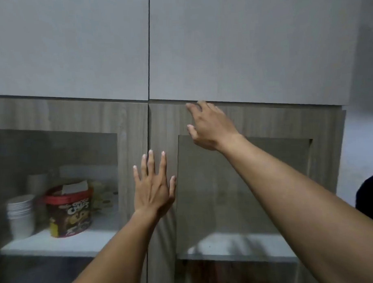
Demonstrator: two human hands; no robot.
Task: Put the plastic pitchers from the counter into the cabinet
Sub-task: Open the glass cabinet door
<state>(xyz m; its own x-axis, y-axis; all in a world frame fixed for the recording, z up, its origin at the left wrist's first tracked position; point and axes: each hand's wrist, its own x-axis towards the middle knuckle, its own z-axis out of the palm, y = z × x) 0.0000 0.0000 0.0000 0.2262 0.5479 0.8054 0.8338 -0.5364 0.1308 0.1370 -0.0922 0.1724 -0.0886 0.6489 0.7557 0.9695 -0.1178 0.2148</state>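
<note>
Right hand [210, 124] hooks the grey upper door [241, 54] edge, left hand [154, 184] lies flat and released on the wooden door [162, 131] below; fingertips may slip.

One view only, worn on the head, close to the cabinet [244, 122] and tilted slightly upward at its closed fronts. It faces the seam between two wood-framed glass doors, plain grey doors [252, 43] filling the upper half (wide-angle bending at the edges), both forearms reaching in from the near bottom edge.
</note>
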